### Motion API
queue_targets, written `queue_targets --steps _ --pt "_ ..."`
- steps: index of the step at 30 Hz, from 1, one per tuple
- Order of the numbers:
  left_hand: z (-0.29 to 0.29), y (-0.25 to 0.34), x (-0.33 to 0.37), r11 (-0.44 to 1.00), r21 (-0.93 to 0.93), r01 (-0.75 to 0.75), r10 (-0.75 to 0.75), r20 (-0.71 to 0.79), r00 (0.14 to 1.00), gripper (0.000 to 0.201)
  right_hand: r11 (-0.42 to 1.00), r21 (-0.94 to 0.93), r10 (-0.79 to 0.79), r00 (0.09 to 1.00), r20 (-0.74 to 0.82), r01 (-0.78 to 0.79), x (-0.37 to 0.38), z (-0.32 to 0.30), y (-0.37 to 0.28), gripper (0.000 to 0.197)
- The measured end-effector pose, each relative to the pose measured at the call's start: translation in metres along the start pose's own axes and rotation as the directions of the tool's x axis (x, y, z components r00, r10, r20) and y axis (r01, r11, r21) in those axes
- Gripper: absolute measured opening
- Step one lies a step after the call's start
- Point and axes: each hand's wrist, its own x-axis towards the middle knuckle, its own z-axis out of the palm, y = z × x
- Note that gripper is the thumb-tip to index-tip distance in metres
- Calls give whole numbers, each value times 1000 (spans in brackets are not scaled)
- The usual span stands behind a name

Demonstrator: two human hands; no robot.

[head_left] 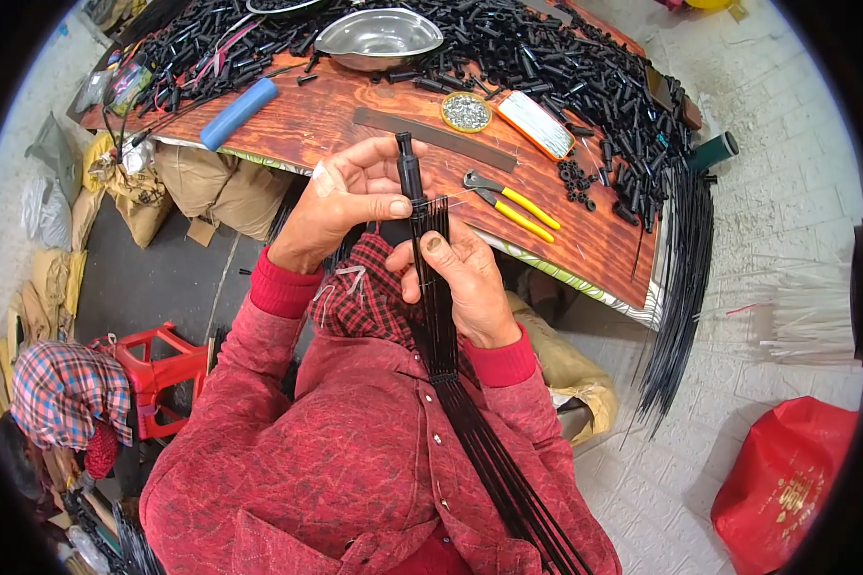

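My left hand (350, 196) is closed on a ribbed black plastic tube (409, 174), its thumb pressed against the lower end. Several thin black strips (439, 331) run down from there over my chest, gathered by a dark band partway along. Below the tube, my right hand (465, 278) pinches these strips between thumb and fingers. A fine thread or wire seems to cross the joint between tube and strips; its ends are hard to make out. On the table just beyond lie yellow-handled end-cutting pliers (511, 204).
The reddish wooden table (326, 110) bears a heap of black tubes (537, 62), a metal bowl (379, 38), a dish of small metal pieces (466, 112), a flat bar (436, 139) and a blue roll (240, 112). Long black strips (686, 278) hang off its right end. Another person (72, 393) is at lower left.
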Motion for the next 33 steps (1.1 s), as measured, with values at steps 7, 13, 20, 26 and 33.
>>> queue_targets --steps 7,13,20,26,33 --pt "-11 6 8 998 8 58 -59 136 989 61 1000 21 -15 1000 8 15 0 -2 0 34" --pt "-12 8 8 994 -86 67 -45 233 971 75 1000 -4 -27 999 -22 27 0 -1 2 34" --pt "-20 2 6 1000 -29 -7 13 212 977 75 999 -6 -44 998 -34 44 1 -4 6 35" --pt "-24 -4 2 1000 -30 -10 15 181 983 58 999 -25 -45 998 -46 44 1 -1 8 37" --pt "-9 3 -3 1000 6 -5 4 121 993 55 998 -29 -64 995 -71 62 1 1 7 34"
